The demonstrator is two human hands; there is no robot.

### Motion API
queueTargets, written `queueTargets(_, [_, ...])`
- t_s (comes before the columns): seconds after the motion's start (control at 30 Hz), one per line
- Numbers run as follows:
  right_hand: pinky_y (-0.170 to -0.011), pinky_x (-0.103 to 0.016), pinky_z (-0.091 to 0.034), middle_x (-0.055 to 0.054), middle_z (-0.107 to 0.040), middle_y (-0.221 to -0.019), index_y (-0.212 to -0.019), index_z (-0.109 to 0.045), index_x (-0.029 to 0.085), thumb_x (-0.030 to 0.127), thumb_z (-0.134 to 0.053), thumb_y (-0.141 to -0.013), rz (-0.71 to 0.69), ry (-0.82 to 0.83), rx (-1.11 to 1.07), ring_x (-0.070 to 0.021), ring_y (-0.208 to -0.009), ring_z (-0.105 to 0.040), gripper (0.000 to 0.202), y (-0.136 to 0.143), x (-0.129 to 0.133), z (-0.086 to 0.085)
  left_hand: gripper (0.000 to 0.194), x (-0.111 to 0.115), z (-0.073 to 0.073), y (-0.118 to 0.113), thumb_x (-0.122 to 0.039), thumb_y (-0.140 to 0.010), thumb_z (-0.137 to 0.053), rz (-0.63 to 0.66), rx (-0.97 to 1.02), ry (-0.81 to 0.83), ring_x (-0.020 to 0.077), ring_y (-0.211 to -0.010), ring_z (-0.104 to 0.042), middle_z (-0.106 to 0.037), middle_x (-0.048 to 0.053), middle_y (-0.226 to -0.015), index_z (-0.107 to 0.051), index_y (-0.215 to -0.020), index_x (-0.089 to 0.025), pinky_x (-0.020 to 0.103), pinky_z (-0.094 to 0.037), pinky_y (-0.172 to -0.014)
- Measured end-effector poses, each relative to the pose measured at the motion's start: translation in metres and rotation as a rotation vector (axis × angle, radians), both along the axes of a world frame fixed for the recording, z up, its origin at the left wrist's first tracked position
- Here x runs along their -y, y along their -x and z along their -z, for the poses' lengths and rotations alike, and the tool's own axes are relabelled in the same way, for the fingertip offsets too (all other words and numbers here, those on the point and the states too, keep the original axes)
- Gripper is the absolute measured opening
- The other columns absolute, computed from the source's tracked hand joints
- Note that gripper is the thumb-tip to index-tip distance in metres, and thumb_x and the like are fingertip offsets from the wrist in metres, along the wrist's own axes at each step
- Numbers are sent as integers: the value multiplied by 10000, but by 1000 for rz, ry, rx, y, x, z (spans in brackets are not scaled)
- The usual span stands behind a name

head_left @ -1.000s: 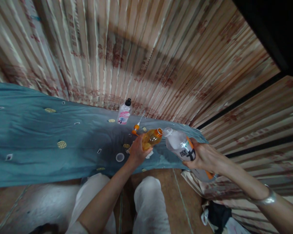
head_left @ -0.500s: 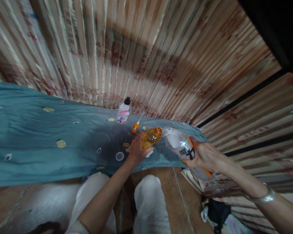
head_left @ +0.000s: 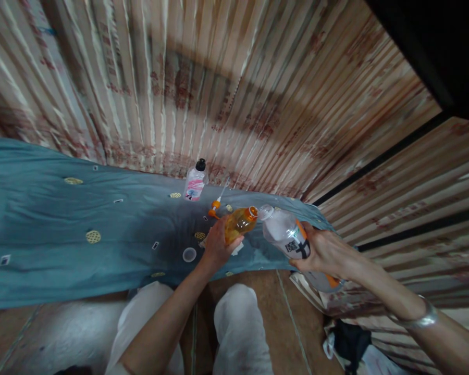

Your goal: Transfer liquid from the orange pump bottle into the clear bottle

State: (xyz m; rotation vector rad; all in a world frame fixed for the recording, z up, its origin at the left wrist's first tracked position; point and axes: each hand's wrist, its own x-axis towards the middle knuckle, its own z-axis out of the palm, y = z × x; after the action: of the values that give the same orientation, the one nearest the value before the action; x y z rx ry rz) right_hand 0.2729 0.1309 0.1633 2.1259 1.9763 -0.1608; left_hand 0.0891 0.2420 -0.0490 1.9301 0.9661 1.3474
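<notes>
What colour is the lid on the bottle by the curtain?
The lid is black, in the head view.

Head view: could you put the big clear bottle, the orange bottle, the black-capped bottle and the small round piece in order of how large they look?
1. Big clear bottle
2. Orange bottle and black-capped bottle: too alike to rank, as the left hand partly hides the orange one
3. Small round piece

Open cloth [head_left: 54,219] leftward, curtain [head_left: 203,88] (pleated) blocking behind amber bottle [head_left: 240,224]
</notes>
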Motion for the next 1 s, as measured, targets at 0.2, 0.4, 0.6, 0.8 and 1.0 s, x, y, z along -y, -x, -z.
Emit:
queueTargets(0.2, [-523, -292, -344, -32, -604, -634, -1022, -492, 118, 500, -581, -700, -36, -29, 51, -213, -560, -587, 508, -3, 1, 2, 618, 0, 3, -4, -328, -735, -709, -45, 3, -18, 296, -1087, -623, -616, 126, -1191, -427, -1265, -187, 484, -513, -943])
queueTargets(0.4, [-530, -284, -358, -34, -607, -644, -1000, -508, 120, 473, -584, -692, -34, -51, 34, -210, -579, -596, 474, -2, 2, 1, 631, -2, 3, -2, -326, -725, -715, -26, 2, -20, 284, -1110, -614, -615, 114, -1197, -426, -1269, -190, 473, -511, -952])
queueTargets(0.6, [-513, -290, -351, -45, -613, -634, -1000, -517, 110, 464, -584, -678, -35, -57, 32, -224, -575, -596, 482, -1, 2, 1, 646, -2, 2, -3, -311, -702, -728, -21, -5, 15, 295, -1106, -614, -615, 125, -1201, -433, -1264, -189, 488, -502, -961])
queueTargets(0.8, [-522, -298, -358, -45, -624, -643, -1009, -501, 124, 488, -588, -687, -28, -44, 24, -221, -572, -592, 493, -3, 2, 2, 699, -2, 2, -2, -295, -668, -750, -32, -49, 47, 309, -1119, -609, -612, 126, -1210, -423, -1275, -185, 501, -492, -974])
queueTargets(1.0, [-515, -290, -355, -32, -614, -643, -992, -497, 136, 477, -583, -686, -50, -59, 1, -215, -577, -590, 466, -5, 2, 3, 709, -2, 1, -2, -267, -655, -765, -22, -55, 45, 297, -1118, -613, -612, 116, -1216, -422, -1273, -204, 477, -498, -975])
